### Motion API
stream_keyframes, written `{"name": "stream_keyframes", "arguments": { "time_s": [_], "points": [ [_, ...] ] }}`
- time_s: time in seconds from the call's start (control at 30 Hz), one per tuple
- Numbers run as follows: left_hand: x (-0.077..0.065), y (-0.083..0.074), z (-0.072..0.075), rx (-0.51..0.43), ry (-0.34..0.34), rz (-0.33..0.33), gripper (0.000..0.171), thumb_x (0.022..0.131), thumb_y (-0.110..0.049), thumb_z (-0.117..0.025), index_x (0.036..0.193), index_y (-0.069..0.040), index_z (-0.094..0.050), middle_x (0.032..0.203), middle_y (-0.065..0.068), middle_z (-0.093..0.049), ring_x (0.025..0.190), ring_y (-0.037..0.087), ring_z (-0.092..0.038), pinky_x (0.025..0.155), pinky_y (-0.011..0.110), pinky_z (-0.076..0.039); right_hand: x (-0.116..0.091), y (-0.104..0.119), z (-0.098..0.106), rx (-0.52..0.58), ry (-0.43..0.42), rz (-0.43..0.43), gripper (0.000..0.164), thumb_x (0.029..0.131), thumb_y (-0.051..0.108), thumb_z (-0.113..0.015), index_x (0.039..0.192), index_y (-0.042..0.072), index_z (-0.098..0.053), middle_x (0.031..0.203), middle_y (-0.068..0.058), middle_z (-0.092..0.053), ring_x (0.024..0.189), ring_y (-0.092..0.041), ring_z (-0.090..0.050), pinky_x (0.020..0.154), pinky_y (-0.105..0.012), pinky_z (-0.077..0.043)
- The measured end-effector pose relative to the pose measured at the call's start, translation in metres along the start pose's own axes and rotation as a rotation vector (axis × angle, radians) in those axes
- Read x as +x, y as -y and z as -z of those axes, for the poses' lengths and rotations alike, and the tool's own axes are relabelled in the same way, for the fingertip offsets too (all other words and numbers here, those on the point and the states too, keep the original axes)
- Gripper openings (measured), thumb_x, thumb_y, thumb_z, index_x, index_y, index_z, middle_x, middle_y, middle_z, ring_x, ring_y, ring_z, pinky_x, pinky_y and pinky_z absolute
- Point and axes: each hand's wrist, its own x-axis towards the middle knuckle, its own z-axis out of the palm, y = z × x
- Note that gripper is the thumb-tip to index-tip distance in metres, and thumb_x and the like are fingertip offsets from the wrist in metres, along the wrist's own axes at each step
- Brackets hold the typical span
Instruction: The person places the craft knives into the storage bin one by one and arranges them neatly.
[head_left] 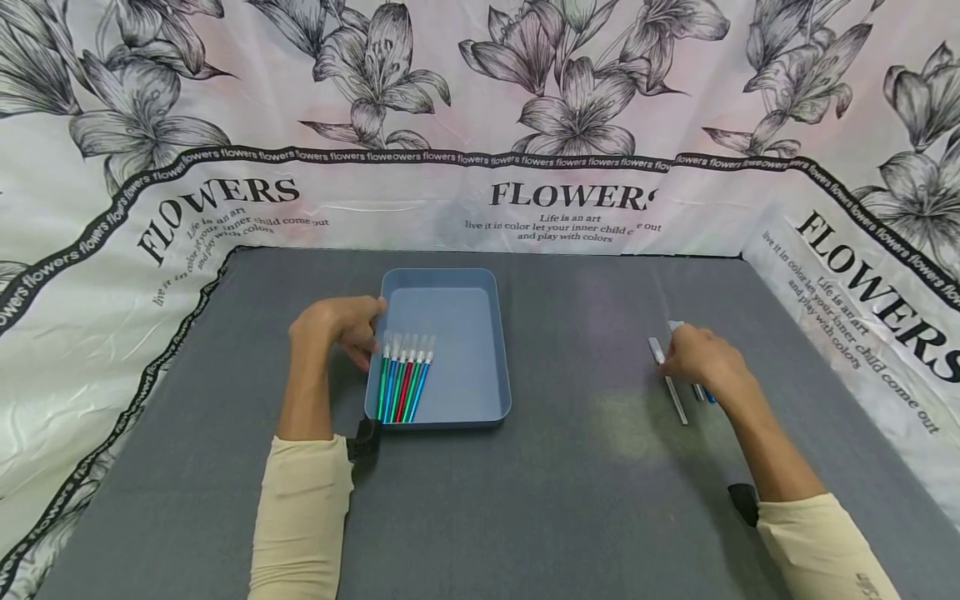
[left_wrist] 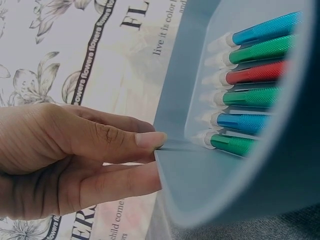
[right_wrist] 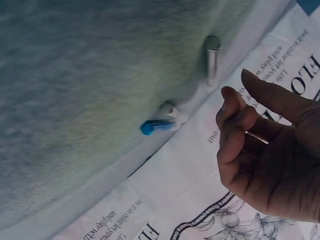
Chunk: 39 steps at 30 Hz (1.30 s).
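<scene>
Several capped craft knives with knurled green, blue and red handles [head_left: 405, 383] lie side by side along the left of a blue-grey tray [head_left: 468, 350]. At the tray's left wall, my left hand [head_left: 341, 325] pinches the rim, thumb on top and fingers outside in the left wrist view. My right hand [head_left: 701, 358] hovers over loose craft knives on the right, its fingers loosely curled, thumb apart, nothing between them. One silver craft knife [right_wrist: 212, 57] lies apart. Another silver craft knife [right_wrist: 168, 108] is beside a blue craft knife [right_wrist: 152, 127]; the hand partly covers these in the head view.
A grey cloth surface [head_left: 570, 483] stretches between the tray and the loose knives. White flower-printed sheeting [head_left: 420, 208] borders it at the back and both sides. The tray's raised walls stand around the knives inside it.
</scene>
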Motion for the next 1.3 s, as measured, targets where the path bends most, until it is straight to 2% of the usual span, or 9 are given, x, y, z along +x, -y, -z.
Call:
{"name": "stream_keyframes", "arguments": {
  "time_s": [0.13, 0.3, 0.37, 0.57, 0.67, 0.73, 0.97, 1.13, 1.3],
  "points": [
    [0.001, 0.0, 0.0, 0.005, -0.006, -0.013, 0.068, 0.103, -0.002, -0.061, 0.162, -0.004, -0.028, 0.134, 0.025, -0.065, 0.084, 0.018, -0.081, 0.124, 0.061, -0.036, 0.001, -0.005, -0.004, -0.022, -0.012, -0.041, 0.027, 0.097, 0.02, -0.072, 0.077, 0.007, -0.059, 0.073, -0.007, -0.056, 0.066, -0.025, -0.054, 0.062, -0.042, -0.047],
    [0.003, 0.0, 0.0, -0.009, 0.0, -0.017, 0.069, 0.103, -0.002, -0.062, 0.163, -0.004, -0.027, 0.135, 0.026, -0.062, 0.085, 0.017, -0.081, 0.122, 0.058, -0.04, 0.004, -0.011, -0.008, -0.037, -0.001, -0.089, 0.027, 0.095, 0.023, -0.072, 0.08, 0.004, -0.06, 0.078, -0.012, -0.06, 0.074, -0.031, -0.06, 0.069, -0.052, -0.051],
    [0.004, 0.001, 0.0, -0.013, 0.001, -0.014, 0.072, 0.103, -0.002, -0.061, 0.164, -0.004, -0.024, 0.135, 0.026, -0.062, 0.084, 0.018, -0.081, 0.122, 0.058, -0.04, 0.004, -0.013, -0.01, -0.034, 0.004, -0.095, 0.027, 0.094, 0.023, -0.073, 0.079, 0.005, -0.06, 0.077, -0.01, -0.058, 0.073, -0.03, -0.059, 0.068, -0.051, -0.05],
    [0.006, 0.004, 0.0, 0.007, -0.009, -0.01, 0.068, 0.103, -0.002, -0.062, 0.162, -0.003, -0.029, 0.13, 0.024, -0.066, 0.082, 0.016, -0.081, 0.124, 0.061, -0.036, 0.005, -0.013, -0.013, -0.017, -0.014, -0.089, 0.026, 0.091, 0.024, -0.075, 0.08, 0.006, -0.059, 0.076, -0.009, -0.058, 0.072, -0.029, -0.058, 0.064, -0.046, -0.048],
    [0.006, 0.004, 0.0, 0.005, -0.003, -0.006, 0.071, 0.103, -0.002, -0.062, 0.164, -0.004, -0.025, 0.134, 0.025, -0.064, 0.083, 0.016, -0.081, 0.124, 0.062, -0.034, 0.005, -0.012, -0.014, -0.015, -0.012, -0.091, 0.026, 0.091, 0.024, -0.075, 0.08, 0.007, -0.059, 0.075, -0.009, -0.059, 0.07, -0.028, -0.058, 0.062, -0.042, -0.047],
    [0.006, 0.004, 0.0, 0.002, 0.001, -0.005, 0.078, 0.103, -0.002, -0.061, 0.167, -0.004, -0.017, 0.137, 0.026, -0.063, 0.083, 0.016, -0.081, 0.125, 0.062, -0.033, 0.005, -0.011, -0.015, -0.017, -0.007, -0.094, 0.026, 0.092, 0.024, -0.075, 0.079, 0.007, -0.059, 0.074, -0.009, -0.059, 0.069, -0.027, -0.058, 0.061, -0.041, -0.046],
    [0.004, 0.002, 0.0, 0.002, 0.002, -0.01, 0.082, 0.104, -0.003, -0.061, 0.168, -0.005, -0.011, 0.135, 0.025, -0.066, 0.085, 0.016, -0.081, 0.127, 0.061, -0.031, 0.004, -0.011, -0.015, -0.021, -0.009, -0.096, 0.028, 0.094, 0.023, -0.072, 0.075, 0.009, -0.057, 0.071, -0.007, -0.058, 0.067, -0.027, -0.059, 0.06, -0.041, -0.047],
    [0.002, 0.001, 0.001, 0.016, 0.012, -0.021, 0.071, 0.104, -0.002, -0.06, 0.164, -0.003, -0.023, 0.132, 0.024, -0.066, 0.086, 0.017, -0.081, 0.125, 0.06, -0.034, 0.001, -0.013, -0.015, -0.015, -0.075, -0.068, 0.029, 0.091, 0.02, -0.066, 0.069, 0.014, -0.049, 0.068, -0.002, -0.05, 0.066, -0.024, -0.052, 0.06, -0.04, -0.043],
    [0.002, 0.001, 0.002, 0.017, 0.026, -0.018, 0.074, 0.104, -0.003, -0.06, 0.166, -0.003, -0.019, 0.136, 0.025, -0.064, 0.086, 0.016, -0.081, 0.125, 0.06, -0.034, -0.004, -0.008, -0.013, 0.009, -0.123, -0.012, 0.039, 0.091, 0.018, -0.062, 0.059, 0.021, -0.041, 0.058, 0.006, -0.036, 0.057, -0.016, -0.041, 0.054, -0.034, -0.035]
  ]
}}
